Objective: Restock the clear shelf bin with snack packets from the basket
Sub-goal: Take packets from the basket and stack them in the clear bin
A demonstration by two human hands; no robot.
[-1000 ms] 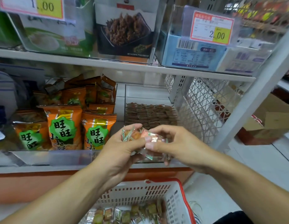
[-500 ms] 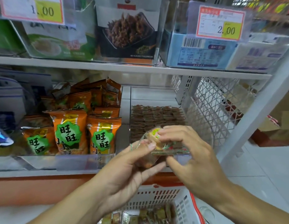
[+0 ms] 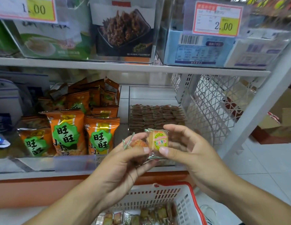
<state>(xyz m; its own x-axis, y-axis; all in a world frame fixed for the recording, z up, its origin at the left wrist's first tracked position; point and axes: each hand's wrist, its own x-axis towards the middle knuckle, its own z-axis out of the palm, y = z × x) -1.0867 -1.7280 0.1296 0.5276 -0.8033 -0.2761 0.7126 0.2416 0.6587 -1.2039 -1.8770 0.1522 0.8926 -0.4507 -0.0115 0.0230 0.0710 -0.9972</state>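
With each hand's grip pinching a snack packet [image 3: 157, 140], lay yours flat in the clear shelf bin [image 3: 156, 114].

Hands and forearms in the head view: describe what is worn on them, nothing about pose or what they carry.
Nothing is worn that shows. The left hand and right hand are bare: no gloves, rings, watch or wristband. Both forearms are uncovered up to the picture's bottom edge, so no sleeve is in view. Fingernails are short and unpainted. No markings show.
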